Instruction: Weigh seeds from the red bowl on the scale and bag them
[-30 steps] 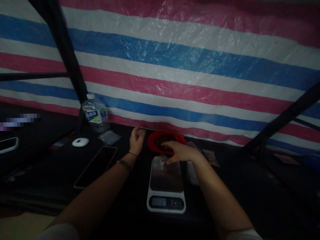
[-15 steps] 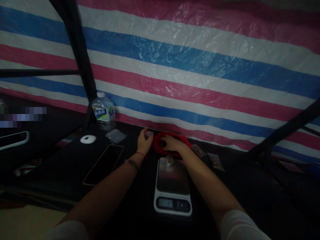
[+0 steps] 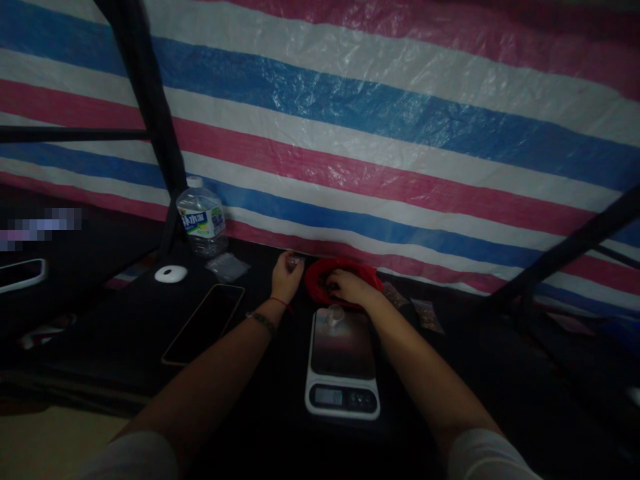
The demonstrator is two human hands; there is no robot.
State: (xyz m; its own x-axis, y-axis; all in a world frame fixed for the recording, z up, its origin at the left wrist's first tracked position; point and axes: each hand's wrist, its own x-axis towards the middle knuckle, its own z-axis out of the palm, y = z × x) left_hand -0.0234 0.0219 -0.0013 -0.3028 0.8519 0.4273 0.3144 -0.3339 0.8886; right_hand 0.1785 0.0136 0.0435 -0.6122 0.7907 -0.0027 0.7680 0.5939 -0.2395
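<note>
My left hand (image 3: 285, 281) is closed around a small clear plastic bag (image 3: 296, 261), left of a red bag (image 3: 314, 273) that lies with its mouth spread wide. Inside that mouth, my right hand (image 3: 349, 287) has its fingers bent down among small dark pieces (image 3: 330, 285); whether it grips any is hidden. Just in front stands a white digital scale (image 3: 344, 357) with a metal top and a lit display. A small clear round cup (image 3: 335, 315) sits near the far edge of its plate.
Two small filled clear bags (image 3: 426, 315) lie right of the red bag. On the left are a dark phone (image 3: 204, 325), a white earphone case (image 3: 171, 274), a flat clear bag (image 3: 227, 267) and a large plastic bottle (image 3: 201, 223). A striped sheet (image 3: 350, 160) hangs behind, with black metal bars (image 3: 150, 100).
My right hand's fingers have drawn in slightly within the red bag, and more of the dark pieces show. The left hand keeps its hold. The whole view has shifted a little.
</note>
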